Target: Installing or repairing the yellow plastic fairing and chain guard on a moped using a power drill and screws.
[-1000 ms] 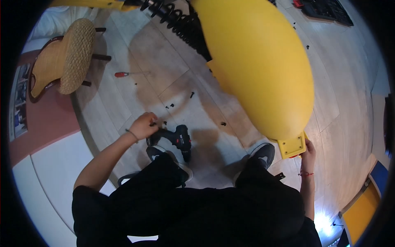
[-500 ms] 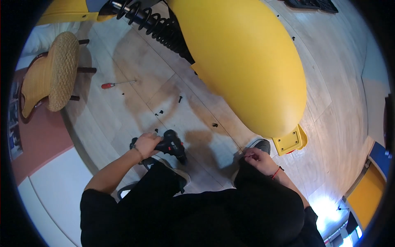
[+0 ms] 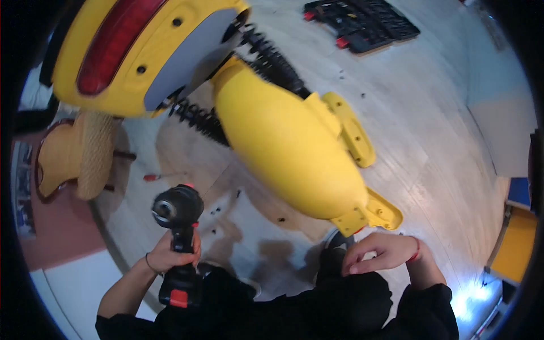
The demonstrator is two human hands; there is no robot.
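The black drill (image 3: 182, 232) is at the lower left of the frame, with the left hand (image 3: 169, 254) wrapping its fingers firmly around it. At lower right, the right hand (image 3: 388, 251) hangs loosely curled by the knee (image 3: 362, 297); I can't tell whether its fingers pinch anything. Beyond, the yellow fender (image 3: 289, 153) fills the centre, and a red-handled screwdriver (image 3: 152, 177) lies at left.

The head view looks from the person's own head, through the left one of two fisheye cameras. It faces steeply down and somewhat forward: the left hand (image 3: 162, 255) and the right hand (image 3: 381, 253) are quite near below it, while the floor (image 3: 419, 113) stretches away to the tool case (image 3: 377, 38), much farther. The wide lens bends the floor's left edge.
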